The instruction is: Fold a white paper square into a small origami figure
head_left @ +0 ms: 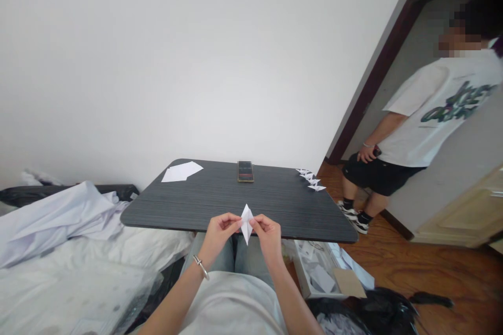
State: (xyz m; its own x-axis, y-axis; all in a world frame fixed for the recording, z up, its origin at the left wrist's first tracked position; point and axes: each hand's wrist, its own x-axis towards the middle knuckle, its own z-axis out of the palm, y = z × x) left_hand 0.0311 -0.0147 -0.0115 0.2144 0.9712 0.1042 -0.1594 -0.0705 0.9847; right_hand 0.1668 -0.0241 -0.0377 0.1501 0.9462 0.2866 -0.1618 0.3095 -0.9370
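Observation:
A small white piece of folded paper, diamond-shaped with pointed ends, is held upright over the near edge of the dark table. My left hand pinches its left side between thumb and fingers. On the opposite side, my right hand grips it the same way. Several folded paper cranes stand in a row at the table's right end. White paper sheets lie overlapping at the back left.
A phone lies at the back middle of the table. White cloth and plastic are heaped on the left. To the right, a box of papers and black bags sit on the floor. A person stands by the doorway.

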